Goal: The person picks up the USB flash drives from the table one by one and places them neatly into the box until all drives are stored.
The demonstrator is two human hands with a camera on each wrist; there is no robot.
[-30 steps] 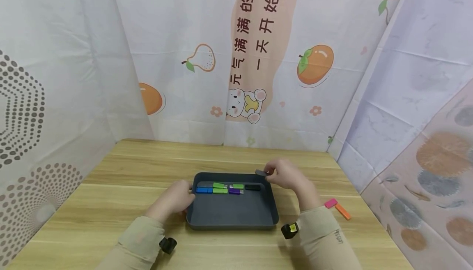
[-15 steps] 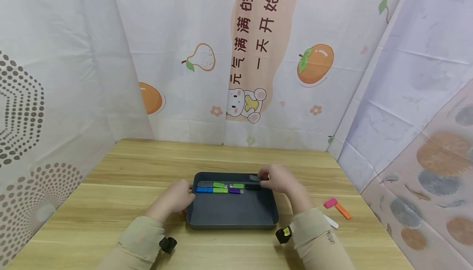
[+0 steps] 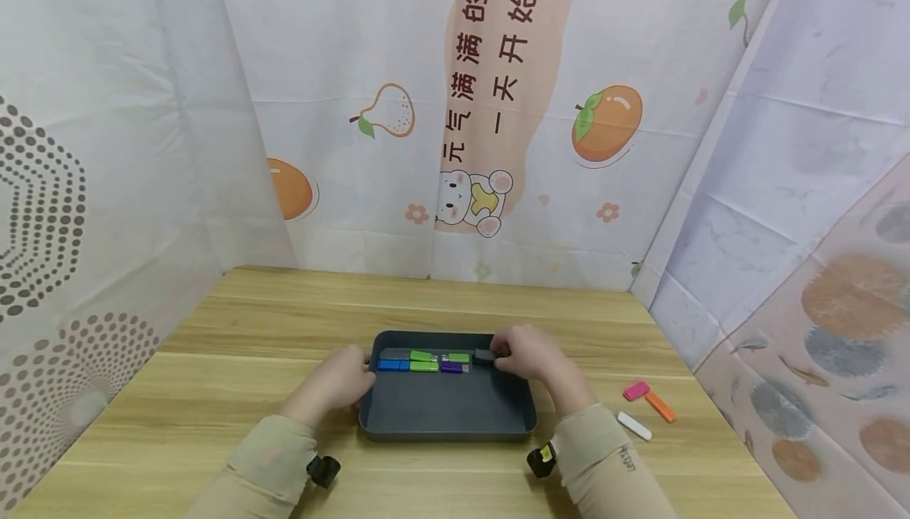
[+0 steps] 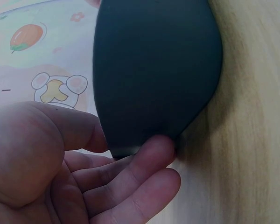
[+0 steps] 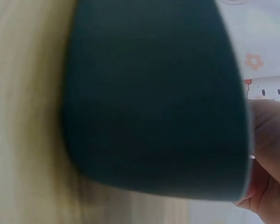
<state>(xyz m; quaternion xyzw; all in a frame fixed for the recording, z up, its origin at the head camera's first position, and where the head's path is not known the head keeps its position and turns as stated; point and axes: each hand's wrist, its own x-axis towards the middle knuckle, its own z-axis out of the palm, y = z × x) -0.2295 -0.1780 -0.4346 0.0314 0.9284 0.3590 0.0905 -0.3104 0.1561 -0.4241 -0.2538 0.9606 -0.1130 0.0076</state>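
A dark grey tray (image 3: pixel 448 435) stands on the wooden table. My left hand (image 3: pixel 337 381) grips its left wall; in the left wrist view the left hand (image 4: pixel 98 163) has its thumb and fingers on either side of the tray wall (image 4: pixel 154 65). My right hand (image 3: pixel 529 353) reaches over the tray's back right corner and pinches a dark grey stick (image 3: pixel 483 356). Left of that lie a blue stick (image 3: pixel 393 365), green sticks (image 3: pixel 423 366) and a purple stick (image 3: pixel 451 367). In the right wrist view the tray wall (image 5: pixel 154 102) hides most of the right hand (image 5: pixel 270 154).
On the table right of the tray lie a pink stick (image 3: pixel 636 390), an orange stick (image 3: pixel 659 406) and a white stick (image 3: pixel 634 426). Printed curtains (image 3: pixel 341 211) hang behind the table and on both sides.
My right hand has moved left and down into the tray's back right corner with the grey stick. The white stick has come into view beside my sleeve. My left hand has stayed put.
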